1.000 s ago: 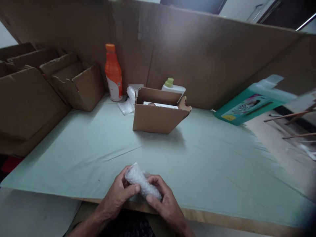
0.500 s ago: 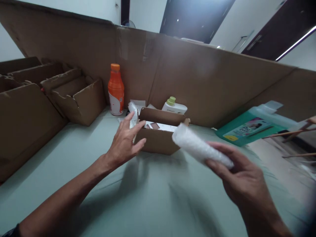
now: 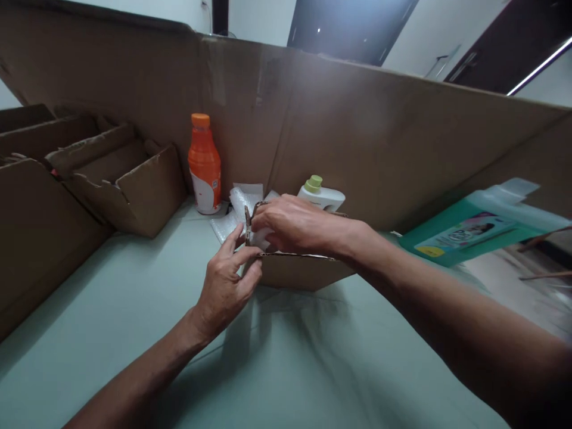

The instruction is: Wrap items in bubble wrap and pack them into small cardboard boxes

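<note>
A small open cardboard box [image 3: 299, 271] stands on the pale green table [image 3: 134, 310]. My left hand [image 3: 227, 283] grips the box's left front corner. My right hand [image 3: 292, 225] reaches over the box opening and holds a bubble-wrapped bundle [image 3: 259, 238] down inside it; only a small white bit of the wrap shows under my fingers. The inside of the box is mostly hidden by my right hand.
An orange bottle [image 3: 204, 164] stands behind the box, with loose bubble wrap [image 3: 236, 205] beside it and a white bottle with a green cap [image 3: 320, 193]. A teal jug [image 3: 478, 229] lies at right. Empty cardboard boxes [image 3: 120, 185] sit at left. A tall cardboard wall [image 3: 357, 131] borders the back.
My right hand carried the bubble-wrapped bundle from near the table's front edge to the box and lowered it in. My left hand let go of the bundle and took hold of the box corner.
</note>
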Demonstrator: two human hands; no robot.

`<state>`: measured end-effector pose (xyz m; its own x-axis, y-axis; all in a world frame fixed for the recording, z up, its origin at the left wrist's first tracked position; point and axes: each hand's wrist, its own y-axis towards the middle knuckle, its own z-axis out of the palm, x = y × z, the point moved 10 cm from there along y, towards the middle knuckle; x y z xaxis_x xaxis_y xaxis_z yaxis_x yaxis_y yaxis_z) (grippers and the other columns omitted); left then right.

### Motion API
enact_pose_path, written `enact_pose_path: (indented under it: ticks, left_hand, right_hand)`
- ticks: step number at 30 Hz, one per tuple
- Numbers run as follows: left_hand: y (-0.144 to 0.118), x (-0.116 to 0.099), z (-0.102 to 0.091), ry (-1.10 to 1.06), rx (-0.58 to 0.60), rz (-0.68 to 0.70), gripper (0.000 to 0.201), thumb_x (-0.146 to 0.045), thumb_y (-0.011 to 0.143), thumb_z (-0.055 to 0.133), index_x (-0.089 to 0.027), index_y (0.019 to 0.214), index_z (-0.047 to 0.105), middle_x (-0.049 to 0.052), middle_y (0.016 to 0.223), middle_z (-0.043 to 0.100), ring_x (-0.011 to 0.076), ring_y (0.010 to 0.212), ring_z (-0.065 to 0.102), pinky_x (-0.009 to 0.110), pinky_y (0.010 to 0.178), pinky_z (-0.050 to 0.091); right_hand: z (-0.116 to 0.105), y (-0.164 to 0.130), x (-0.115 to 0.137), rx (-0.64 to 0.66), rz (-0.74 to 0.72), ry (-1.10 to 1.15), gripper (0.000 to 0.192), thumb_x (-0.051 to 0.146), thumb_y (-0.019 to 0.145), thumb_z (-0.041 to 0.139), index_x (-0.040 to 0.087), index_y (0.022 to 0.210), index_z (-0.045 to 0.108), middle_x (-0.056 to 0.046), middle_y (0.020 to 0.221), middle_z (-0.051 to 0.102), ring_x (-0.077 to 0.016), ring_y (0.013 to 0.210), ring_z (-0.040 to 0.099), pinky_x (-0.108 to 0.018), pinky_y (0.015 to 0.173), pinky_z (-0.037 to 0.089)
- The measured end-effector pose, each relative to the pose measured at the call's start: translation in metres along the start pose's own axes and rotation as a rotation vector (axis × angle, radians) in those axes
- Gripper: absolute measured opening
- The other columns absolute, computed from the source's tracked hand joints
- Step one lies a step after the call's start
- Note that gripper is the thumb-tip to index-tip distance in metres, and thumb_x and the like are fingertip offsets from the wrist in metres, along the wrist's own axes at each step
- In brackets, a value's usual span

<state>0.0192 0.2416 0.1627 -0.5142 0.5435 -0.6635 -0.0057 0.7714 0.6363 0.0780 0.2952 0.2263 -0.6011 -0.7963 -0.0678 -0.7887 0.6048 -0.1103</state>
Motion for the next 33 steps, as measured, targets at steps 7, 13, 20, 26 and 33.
enact_pose_path:
  ticks: [7,13,20,26,33]
  left_hand:
    - [-0.002,0.001,0.0,-0.008,-0.019,-0.013,0.018,-0.018,0.088,0.059,-0.019,0.095,0.076,0.014,0.136,0.065,0.0272,0.128,0.061,0.041,0.102,0.056]
    - [-0.002,0.004,0.0,-0.01,-0.019,-0.052,0.019,-0.02,0.089,0.059,-0.022,0.094,0.077,0.009,0.132,0.069,0.0261,0.128,0.062,0.041,0.104,0.055]
    - [-0.001,0.005,-0.001,0.006,-0.031,-0.049,0.02,-0.021,0.089,0.059,-0.021,0.095,0.077,0.01,0.125,0.072,0.0258,0.123,0.065,0.039,0.102,0.055]
    - [-0.002,0.005,0.0,0.011,-0.026,-0.054,0.02,-0.021,0.088,0.06,-0.019,0.095,0.078,0.013,0.127,0.071,0.027,0.12,0.067,0.04,0.102,0.056]
    - [-0.002,0.007,0.0,-0.005,-0.025,-0.068,0.02,-0.021,0.088,0.06,-0.018,0.096,0.078,0.014,0.13,0.07,0.0266,0.118,0.069,0.041,0.102,0.055]
  right_hand:
    - [0.02,0.016,-0.009,-0.026,-0.041,0.117,0.029,0.003,0.082,0.062,0.017,0.103,0.076,-0.005,0.091,0.074,-0.0176,0.083,0.063,-0.026,0.07,0.038]
    - [0.025,0.007,-0.021,-0.053,0.018,0.201,0.033,0.012,0.082,0.068,0.017,0.115,0.071,-0.007,0.104,0.074,-0.0196,0.091,0.065,-0.026,0.073,0.041]
    - [0.029,0.008,-0.034,-0.116,0.061,0.203,0.027,0.009,0.083,0.069,0.019,0.107,0.078,-0.006,0.096,0.078,-0.0197,0.089,0.068,-0.028,0.078,0.041]
    - [0.056,0.018,-0.034,-0.043,0.056,0.268,0.025,0.008,0.082,0.066,0.02,0.098,0.081,-0.003,0.087,0.078,-0.013,0.072,0.062,-0.023,0.063,0.035]
    - [0.058,0.017,-0.028,-0.022,0.001,0.316,0.019,0.007,0.081,0.063,0.015,0.087,0.079,-0.001,0.074,0.072,-0.0093,0.06,0.048,-0.024,0.057,0.029]
